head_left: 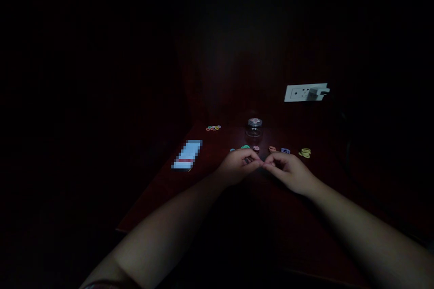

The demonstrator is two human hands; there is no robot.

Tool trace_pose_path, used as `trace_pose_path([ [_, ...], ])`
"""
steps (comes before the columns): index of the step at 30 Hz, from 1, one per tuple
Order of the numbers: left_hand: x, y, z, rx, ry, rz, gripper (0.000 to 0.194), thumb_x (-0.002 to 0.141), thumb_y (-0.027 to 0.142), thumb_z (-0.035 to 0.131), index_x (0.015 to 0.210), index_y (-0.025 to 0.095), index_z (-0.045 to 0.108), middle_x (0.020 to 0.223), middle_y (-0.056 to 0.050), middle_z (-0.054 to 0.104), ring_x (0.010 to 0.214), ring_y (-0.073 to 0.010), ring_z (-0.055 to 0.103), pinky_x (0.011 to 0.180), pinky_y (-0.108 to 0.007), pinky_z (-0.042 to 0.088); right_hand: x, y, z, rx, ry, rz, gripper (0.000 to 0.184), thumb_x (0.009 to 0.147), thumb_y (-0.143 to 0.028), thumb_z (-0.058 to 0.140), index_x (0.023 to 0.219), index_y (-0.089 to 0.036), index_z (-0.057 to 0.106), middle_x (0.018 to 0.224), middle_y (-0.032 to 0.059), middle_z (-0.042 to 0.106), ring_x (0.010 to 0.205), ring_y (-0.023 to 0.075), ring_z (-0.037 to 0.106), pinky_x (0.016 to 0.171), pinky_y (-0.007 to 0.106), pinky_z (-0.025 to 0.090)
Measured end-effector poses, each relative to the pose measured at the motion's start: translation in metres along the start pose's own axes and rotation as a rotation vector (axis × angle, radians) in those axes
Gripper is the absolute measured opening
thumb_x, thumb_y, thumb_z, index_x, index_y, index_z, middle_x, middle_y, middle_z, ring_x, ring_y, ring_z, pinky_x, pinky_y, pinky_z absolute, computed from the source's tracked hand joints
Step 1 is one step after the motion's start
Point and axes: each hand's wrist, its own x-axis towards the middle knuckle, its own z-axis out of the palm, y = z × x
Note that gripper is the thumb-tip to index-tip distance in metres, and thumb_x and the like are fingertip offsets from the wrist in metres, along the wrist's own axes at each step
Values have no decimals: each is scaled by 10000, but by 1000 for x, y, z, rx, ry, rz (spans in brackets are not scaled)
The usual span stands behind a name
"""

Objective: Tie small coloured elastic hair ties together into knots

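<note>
My left hand (239,165) and my right hand (291,171) meet fingertip to fingertip above the dark red table, both pinched closed. Whatever lies between the fingertips is too small to make out; a hint of pink shows there. Just beyond the hands runs a row of small coloured bands, sorted by colour: green bands (245,147), pink bands (256,148), orange bands (272,149), purple bands (285,150) and yellow bands (305,152). A blue one (232,150) is partly hidden behind my left hand. Behind the row stands a lidded clear jar (254,128).
Mixed coloured bands (213,128) lie in a small heap at the far left of the table (159,189). A pixelated, lit phone-like rectangle (187,155) rests near the left edge. A wall socket (305,92) with a plugged-in adapter is at the back right. The surroundings are very dark.
</note>
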Motion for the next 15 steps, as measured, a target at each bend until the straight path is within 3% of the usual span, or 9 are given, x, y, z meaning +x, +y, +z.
trace_pose_path([
  [6, 0, 1, 2, -37, -15, -44, 269, 785, 391, 640, 779, 122, 653, 643, 11, 549, 578, -83, 462, 531, -199, 366, 0, 0, -1, -29, 8, -11, 244, 888, -365, 487, 768, -177, 584, 654, 2, 529, 603, 139, 471, 574, 265, 396],
  [12, -1, 0, 2, 3, -6, -24, 228, 800, 335, 632, 899, 140, 696, 753, -25, 652, 630, -98, 536, 591, -214, 431, 2, 7, -1, -73, 92, -63, 213, 903, -343, 491, 773, -197, 578, 690, 10, 580, 690, 168, 556, 796, 343, 455],
  [15, 0, 0, 1, 20, -5, -13, 211, 817, 311, 614, 913, 147, 705, 791, -33, 682, 640, -100, 556, 607, -219, 447, 2, 9, -1, -80, 115, -68, 190, 901, -337, 497, 793, -203, 576, 733, 23, 592, 733, 180, 570, 764, 333, 475],
])
